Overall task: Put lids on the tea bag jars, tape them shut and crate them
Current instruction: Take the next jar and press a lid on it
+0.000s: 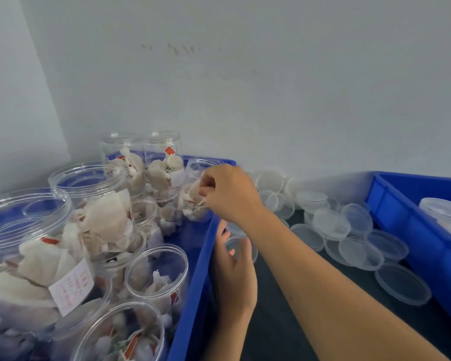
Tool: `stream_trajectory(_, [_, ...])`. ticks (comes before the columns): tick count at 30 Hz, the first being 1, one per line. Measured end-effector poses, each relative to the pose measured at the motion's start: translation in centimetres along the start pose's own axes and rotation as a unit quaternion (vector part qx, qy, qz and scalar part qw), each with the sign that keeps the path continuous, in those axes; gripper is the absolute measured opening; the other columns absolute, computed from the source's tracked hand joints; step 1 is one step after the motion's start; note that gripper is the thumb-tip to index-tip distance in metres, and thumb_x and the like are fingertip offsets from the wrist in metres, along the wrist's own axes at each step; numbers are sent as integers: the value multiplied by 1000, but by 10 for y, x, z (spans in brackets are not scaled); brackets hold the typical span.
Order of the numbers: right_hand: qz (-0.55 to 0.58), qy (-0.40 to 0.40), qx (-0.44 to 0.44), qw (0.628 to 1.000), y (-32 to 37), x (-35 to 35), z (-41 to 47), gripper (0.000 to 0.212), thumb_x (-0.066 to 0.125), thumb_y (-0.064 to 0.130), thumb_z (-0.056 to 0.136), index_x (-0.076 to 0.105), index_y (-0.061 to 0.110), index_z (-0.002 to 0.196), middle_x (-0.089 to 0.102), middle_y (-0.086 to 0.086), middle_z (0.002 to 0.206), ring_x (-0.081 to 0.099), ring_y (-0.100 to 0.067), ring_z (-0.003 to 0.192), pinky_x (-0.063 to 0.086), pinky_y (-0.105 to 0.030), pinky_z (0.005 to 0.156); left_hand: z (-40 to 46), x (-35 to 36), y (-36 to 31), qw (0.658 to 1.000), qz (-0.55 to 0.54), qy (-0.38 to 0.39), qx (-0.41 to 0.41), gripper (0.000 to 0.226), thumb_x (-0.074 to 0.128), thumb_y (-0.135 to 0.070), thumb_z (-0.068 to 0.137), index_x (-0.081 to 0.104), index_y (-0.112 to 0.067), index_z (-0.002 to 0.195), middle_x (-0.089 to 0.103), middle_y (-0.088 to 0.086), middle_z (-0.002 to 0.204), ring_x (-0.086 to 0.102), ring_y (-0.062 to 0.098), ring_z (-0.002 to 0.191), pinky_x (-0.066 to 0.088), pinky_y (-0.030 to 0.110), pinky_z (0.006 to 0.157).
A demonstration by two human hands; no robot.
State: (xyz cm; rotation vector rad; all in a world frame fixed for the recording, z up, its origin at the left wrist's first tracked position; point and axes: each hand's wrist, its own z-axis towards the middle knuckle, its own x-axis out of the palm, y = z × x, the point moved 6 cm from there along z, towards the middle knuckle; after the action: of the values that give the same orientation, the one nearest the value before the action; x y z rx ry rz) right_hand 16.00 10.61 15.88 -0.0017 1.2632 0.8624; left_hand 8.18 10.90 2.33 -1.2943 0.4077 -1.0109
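Open tea bag jars, left blue crate (193, 282).
My right hand (229, 194) grips a far jar (195, 201); my left hand (235, 267) holds a clear lid (241, 247) beside the crate; loose lids (349, 238) right on the bench.

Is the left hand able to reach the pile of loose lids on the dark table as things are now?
Probably yes. The left hand is already outside the blue crate, over the dark table, and seems to hold a clear lid. The loose lids lie open beside it; only the right forearm crosses above.
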Motion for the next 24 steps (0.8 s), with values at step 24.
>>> stream_trajectory(24, [162,-67,-63,982,-126,-37,-158,52,72,11,96,57,41,136,52,25,133,61,-13,110,52,-19,94,-12,21,6,976,166,110,83,102,94,-36,74,29,-63,148,63,-27,125,64,-13,108,51,6,77])
